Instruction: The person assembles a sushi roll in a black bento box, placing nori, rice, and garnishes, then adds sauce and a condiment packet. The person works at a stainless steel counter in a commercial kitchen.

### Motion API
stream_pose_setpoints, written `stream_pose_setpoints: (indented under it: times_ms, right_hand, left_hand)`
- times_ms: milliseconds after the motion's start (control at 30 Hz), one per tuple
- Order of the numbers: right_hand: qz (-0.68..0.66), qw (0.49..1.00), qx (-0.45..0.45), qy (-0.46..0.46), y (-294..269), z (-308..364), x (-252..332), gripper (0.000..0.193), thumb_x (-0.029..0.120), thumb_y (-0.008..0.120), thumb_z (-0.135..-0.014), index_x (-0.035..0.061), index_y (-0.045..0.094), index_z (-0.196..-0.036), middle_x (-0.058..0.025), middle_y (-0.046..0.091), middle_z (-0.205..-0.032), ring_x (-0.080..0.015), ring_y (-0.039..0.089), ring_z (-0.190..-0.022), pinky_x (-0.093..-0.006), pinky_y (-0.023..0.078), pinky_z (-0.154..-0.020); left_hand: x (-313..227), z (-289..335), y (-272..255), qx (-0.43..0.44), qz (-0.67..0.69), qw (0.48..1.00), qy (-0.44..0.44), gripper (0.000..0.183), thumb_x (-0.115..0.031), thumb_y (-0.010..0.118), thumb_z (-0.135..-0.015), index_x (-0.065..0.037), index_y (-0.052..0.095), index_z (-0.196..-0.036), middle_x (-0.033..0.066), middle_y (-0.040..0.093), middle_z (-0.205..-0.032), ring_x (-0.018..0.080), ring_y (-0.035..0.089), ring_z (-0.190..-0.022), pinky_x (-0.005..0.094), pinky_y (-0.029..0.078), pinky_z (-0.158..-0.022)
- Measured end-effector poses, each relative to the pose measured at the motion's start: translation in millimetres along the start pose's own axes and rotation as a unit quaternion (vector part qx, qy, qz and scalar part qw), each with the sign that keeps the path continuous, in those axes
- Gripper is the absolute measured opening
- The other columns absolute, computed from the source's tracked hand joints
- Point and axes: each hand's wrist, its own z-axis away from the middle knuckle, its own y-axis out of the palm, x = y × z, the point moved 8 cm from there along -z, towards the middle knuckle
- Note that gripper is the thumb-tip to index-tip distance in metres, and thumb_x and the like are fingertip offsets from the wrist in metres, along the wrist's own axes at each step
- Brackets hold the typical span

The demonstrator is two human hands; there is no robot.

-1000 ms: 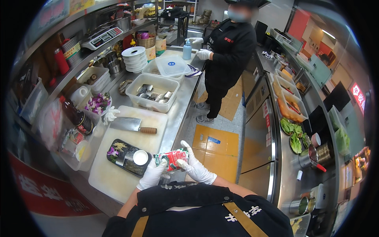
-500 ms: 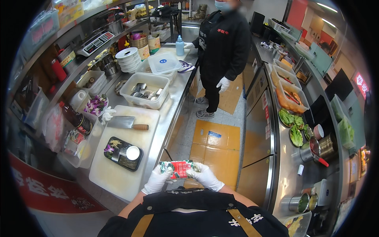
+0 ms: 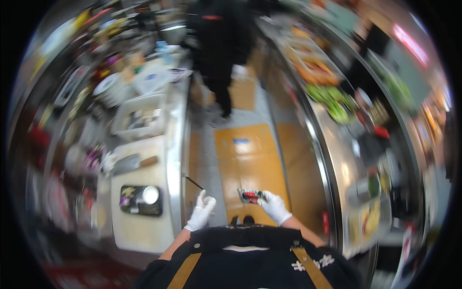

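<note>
My right hand (image 3: 274,208), in a white glove, grips one end of a red and green sachet (image 3: 250,196). The sachet is held out over the floor between the two counters, its free end pointing left. My left hand (image 3: 201,212), gloved too, is apart from the sachet, near the left counter's edge. Its fingers are curled in; whatever they may hold is too small to make out. On the white cutting board (image 3: 142,236) to the left lies a black tray (image 3: 141,208) of food with a small round white cup (image 3: 150,194) in it.
A cleaver (image 3: 127,164) with a wooden handle (image 3: 148,162) lies at the board's far end, and a plastic tub (image 3: 138,115) stands beyond. A person in black (image 3: 221,48) stands in the aisle ahead. Lettuce (image 3: 337,108) and food tubs (image 3: 315,70) line the right counter.
My left hand has let go of the sachet and moved apart from it. My right hand alone holds it now, farther right. The view has turned, blurring the surroundings.
</note>
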Motion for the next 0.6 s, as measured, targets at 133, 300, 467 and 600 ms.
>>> stream_pose_setpoints:
  times_ms: [133, 300, 467, 600]
  right_hand:
    - [0.061, 0.990, -0.016, 0.129, 7, 81, -90, 0.022, 0.030, 0.061, -0.088, 0.0129, 0.066, -0.101, -0.0177, 0.069, -0.097, -0.0370, 0.066, -0.093, -0.0462, 0.052, -0.081]
    - [0.017, 0.888, -0.076, 0.453, 39, 245, -232, 0.036, 0.034, 0.061, -0.082, 0.0115, 0.065, -0.109, -0.0207, 0.068, -0.107, -0.0373, 0.065, -0.102, -0.0445, 0.052, -0.088]
    - [-0.117, 0.680, -0.265, 0.674, 98, 447, -335, 0.038, 0.024, 0.066, -0.077, 0.0054, 0.064, -0.111, -0.0234, 0.068, -0.107, -0.0395, 0.065, -0.104, -0.0442, 0.051, -0.091]
    - [-0.270, 0.542, -0.469, 0.643, 118, 544, -399, 0.036, 0.013, 0.068, -0.077, 0.0011, 0.063, -0.111, -0.0197, 0.070, -0.102, -0.0308, 0.069, -0.094, -0.0385, 0.052, -0.084]
  left_hand:
    - [35, -42, 5, 0.066, -0.092, 0.993, -0.022, 0.073, -0.032, 0.060, -0.096, -0.013, 0.019, -0.153, 0.0065, 0.051, -0.119, 0.0147, 0.056, -0.096, 0.0314, 0.054, -0.073]
    - [76, -67, 40, 0.148, -0.193, 0.964, -0.111, 0.077, -0.037, 0.061, -0.095, -0.013, 0.017, -0.154, 0.0114, 0.049, -0.130, 0.0224, 0.055, -0.109, 0.0391, 0.051, -0.085]
    - [106, -63, 103, 0.214, -0.265, 0.932, -0.127, 0.079, -0.036, 0.063, -0.095, -0.015, 0.015, -0.154, 0.0133, 0.050, -0.131, 0.0254, 0.056, -0.112, 0.0423, 0.050, -0.087]
    - [142, -60, 135, 0.221, -0.328, 0.909, -0.131, 0.076, -0.033, 0.063, -0.095, -0.012, 0.018, -0.153, 0.0133, 0.054, -0.122, 0.0239, 0.057, -0.102, 0.0413, 0.051, -0.083]
